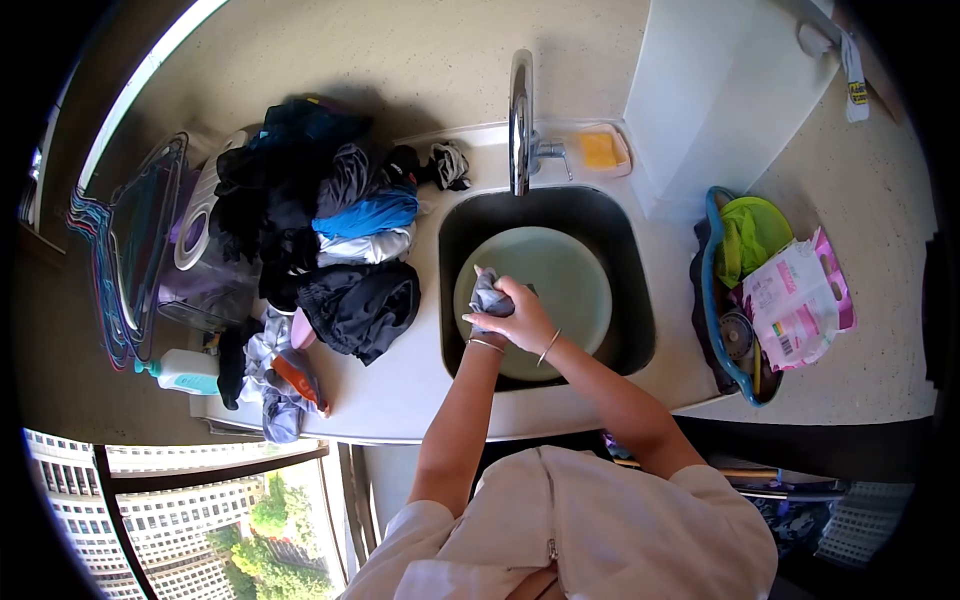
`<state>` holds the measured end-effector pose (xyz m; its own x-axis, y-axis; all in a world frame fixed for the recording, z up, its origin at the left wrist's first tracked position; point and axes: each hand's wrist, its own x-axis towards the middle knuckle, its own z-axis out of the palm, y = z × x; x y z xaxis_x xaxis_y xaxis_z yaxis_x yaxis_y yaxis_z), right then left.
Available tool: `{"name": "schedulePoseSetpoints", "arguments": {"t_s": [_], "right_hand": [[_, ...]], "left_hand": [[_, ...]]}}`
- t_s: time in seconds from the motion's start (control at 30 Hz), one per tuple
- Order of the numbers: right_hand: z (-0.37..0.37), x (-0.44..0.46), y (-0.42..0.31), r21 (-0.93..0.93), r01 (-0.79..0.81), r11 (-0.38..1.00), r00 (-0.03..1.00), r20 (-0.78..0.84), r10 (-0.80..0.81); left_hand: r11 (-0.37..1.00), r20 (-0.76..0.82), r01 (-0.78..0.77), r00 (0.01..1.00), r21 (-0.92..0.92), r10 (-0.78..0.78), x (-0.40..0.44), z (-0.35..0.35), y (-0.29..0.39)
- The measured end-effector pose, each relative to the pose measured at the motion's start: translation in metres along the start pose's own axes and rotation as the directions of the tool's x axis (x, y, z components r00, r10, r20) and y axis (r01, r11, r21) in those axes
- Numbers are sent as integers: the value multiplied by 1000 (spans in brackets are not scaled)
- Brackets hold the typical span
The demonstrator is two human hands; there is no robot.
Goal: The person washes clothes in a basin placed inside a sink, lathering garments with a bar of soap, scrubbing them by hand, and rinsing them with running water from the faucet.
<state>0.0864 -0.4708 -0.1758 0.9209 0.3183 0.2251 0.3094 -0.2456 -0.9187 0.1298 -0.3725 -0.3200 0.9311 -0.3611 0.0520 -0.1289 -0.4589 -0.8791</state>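
Both my hands are together over a pale green basin (575, 285) that sits in the metal sink (632, 300). Between them is a bunched grey cloth (488, 296); what kind of garment it is I cannot make out. My right hand (526, 318) wraps across it from the right, fingers closed. Beneath and beside it, my left hand (484, 328) also grips the cloth, mostly covered by the right. Cloudy, pale liquid seems to fill the basin. A chrome faucet (521, 120) stands behind the sink.
Dark, blue and white clothes (350, 235) are heaped left of the sink. Further left are hangers (125, 265), a white bottle (188, 371) and grey cloths with an orange-handled brush (297, 382). A yellow soap bar (598, 150) lies behind right. A blue basket (717, 290) holds a pink-white packet (790, 305).
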Motion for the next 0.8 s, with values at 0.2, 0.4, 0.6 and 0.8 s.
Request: {"name": "schedulePoseSetpoints", "arguments": {"t_s": [0.2,0.4,0.6,0.8], "right_hand": [[12,14,34,-513,87,854,926,-274,-259],[9,14,15,-623,273,733,838,-221,-500],[4,28,62,-495,-75,866,975,-219,-41],[-12,47,169,-752,-223,621,975,-181,130]], "left_hand": [[-965,271,-86,950,-248,-154,-12,-38,0],[-485,-121,-83,919,871,-375,2,-7,34],[-921,210,135,952,366,223,-14,-27,-2],[-747,411,371,658,552,631,-13,-37,-36]]}}
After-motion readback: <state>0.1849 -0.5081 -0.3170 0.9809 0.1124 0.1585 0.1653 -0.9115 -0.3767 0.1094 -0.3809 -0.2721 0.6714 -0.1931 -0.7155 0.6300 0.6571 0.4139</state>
